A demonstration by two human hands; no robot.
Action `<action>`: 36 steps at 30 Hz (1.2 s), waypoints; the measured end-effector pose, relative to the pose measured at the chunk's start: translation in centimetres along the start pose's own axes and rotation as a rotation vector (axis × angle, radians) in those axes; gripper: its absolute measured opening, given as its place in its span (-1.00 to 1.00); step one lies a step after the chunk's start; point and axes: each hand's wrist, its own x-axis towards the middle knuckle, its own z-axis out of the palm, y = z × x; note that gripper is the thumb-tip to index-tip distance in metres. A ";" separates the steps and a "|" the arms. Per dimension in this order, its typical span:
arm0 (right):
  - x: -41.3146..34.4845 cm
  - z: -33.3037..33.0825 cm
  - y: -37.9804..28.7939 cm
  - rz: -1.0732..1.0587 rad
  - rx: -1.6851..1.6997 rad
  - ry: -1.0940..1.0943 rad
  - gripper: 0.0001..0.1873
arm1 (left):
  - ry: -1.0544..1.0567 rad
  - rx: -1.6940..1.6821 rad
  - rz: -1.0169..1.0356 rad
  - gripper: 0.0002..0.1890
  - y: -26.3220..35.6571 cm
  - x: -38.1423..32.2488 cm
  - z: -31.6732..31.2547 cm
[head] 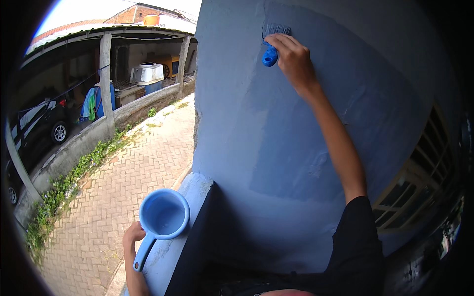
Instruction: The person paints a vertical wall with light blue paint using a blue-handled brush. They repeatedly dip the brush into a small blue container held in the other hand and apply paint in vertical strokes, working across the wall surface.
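My right hand grips a flat paintbrush by its blue plastic handle. The brush's bristles are pressed against a blue-painted wall, high up beside a darker blue patch. Low on the left, my left hand holds a light blue plastic dipper at its side; the fingers are hidden behind the cup. Blue-grey paint seems to lie at the bottom of the dipper. Its handle points down towards me, over a low blue ledge.
The wall's rough vertical edge borders a brick-paved lane. Across it, a low concrete wall fronts an open shelter with a dark car and blue drums. A barred window is on the right.
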 end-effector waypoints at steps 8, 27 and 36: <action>5.2 0.4 3.4 -0.079 -0.039 0.214 -0.60 | 0.020 0.097 -0.057 -0.61 -0.4 0.2 0.1; 0.8 0.3 2.6 -0.051 -0.011 0.132 -0.53 | 0.040 0.037 0.010 -0.62 -2.3 0.1 0.5; 5.2 1.0 3.6 -0.113 -0.056 0.189 -0.63 | 0.038 0.040 -0.029 -0.59 -1.2 -0.1 0.1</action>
